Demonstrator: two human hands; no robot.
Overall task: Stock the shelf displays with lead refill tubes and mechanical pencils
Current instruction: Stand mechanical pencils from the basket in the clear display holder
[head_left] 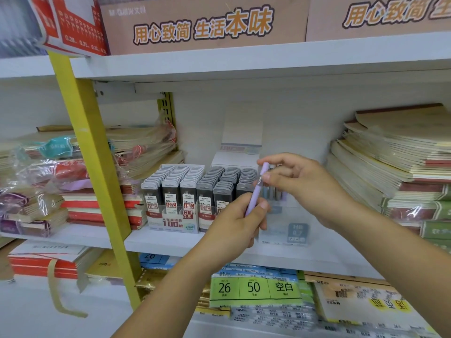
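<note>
Lilac mechanical pencil held near upright at frame centre, in front of white shelf. Left hand grips lower barrel, fingers curled round it. Right hand pinches top end between thumb and forefinger. Lead refill tubes stand in packed rows in display boxes at 9 o'clock of pencil, labelled 0.5 and 0.7. Clear display box at 5 o'clock, partly behind hands - contents unclear. Notebook stacks at 3 o'clock; wrapped stacks at 9 o'clock, beyond yellow upright.
</note>
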